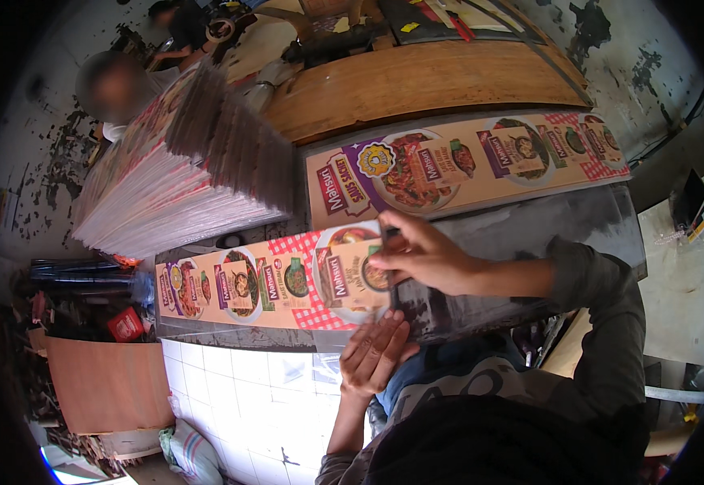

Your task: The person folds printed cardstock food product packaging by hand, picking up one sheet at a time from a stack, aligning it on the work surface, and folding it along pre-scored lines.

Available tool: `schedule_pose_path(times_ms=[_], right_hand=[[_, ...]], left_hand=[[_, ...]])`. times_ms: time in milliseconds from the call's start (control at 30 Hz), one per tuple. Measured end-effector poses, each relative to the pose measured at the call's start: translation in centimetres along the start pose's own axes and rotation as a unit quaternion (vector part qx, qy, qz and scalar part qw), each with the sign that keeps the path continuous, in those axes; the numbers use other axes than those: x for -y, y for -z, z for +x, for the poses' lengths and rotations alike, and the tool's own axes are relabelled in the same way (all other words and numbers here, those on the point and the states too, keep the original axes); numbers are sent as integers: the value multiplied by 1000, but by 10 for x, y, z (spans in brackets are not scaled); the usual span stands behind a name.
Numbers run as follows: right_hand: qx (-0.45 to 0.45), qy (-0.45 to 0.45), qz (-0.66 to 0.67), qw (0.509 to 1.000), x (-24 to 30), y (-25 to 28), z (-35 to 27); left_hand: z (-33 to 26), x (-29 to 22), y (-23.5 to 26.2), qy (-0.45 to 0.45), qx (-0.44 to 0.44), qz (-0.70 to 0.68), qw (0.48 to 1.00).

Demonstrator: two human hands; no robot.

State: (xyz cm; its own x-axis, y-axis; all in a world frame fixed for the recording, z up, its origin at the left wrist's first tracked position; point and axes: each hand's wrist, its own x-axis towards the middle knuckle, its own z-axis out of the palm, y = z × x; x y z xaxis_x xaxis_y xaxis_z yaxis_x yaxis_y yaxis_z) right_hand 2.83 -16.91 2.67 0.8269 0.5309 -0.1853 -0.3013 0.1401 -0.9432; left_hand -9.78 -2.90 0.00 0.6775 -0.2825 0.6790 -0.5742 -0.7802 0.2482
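Head view: right hand (420, 257) presses flat, fingers together, on the near printed sheet's (271, 283) right end; left hand (374, 352), fingers spread, supports its near edge; a second printed sheet (465, 162) lies farther, beside a tall sheet stack (182, 170)

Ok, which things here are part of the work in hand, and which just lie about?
In hand: near printed strip, under right hand and left hand; far printed strip; stack of sheets.
Lying about: wooden board; red packet; white sack.
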Motion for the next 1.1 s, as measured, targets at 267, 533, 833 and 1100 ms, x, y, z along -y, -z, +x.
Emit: schedule_pose_path(times_ms=[267, 533, 833, 1100], right_hand=[[-182, 158, -61, 969, 61, 115, -69], [-341, 392, -46, 853, 76, 214, -162], [-261, 423, -61, 866, 52, 290, -172], [-531, 280, -452, 660, 38, 368, -215]], left_hand=[[6, 81, 63, 174, -153, 299, 926], [76, 114, 47, 187, -58, 60, 979], [90, 131, 30, 39, -63, 201, 977], [79, 134, 14, -10, -106, 149, 983]])
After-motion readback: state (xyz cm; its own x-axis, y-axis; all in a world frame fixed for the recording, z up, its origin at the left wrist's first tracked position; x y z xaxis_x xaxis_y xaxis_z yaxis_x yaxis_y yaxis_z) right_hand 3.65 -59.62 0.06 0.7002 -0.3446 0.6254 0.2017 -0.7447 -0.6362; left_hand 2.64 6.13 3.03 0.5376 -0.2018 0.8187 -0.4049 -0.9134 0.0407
